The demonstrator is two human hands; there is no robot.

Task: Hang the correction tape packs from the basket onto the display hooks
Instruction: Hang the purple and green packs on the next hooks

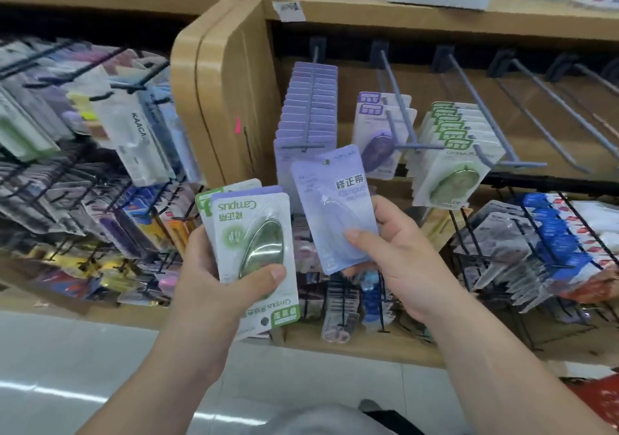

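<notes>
Holding green packs (249,233): left hand (214,280) | purple pack (335,206): right hand (405,260)

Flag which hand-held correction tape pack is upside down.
The green pack at the front of the stack held in the left hand: its Campus lettering reads inverted. The lilac pack in the right hand reads upright.

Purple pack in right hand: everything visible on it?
The purple pack is a flat lilac card with rounded corners, dark characters at upper right, fainter lettering below, and a clear blister over a pale dispenser. It is face-on, upright, its top leaning left, on no hook. The right hand pinches its lower part, thumb on the front. It is held before the display, right of the green packs in the left hand.
</notes>
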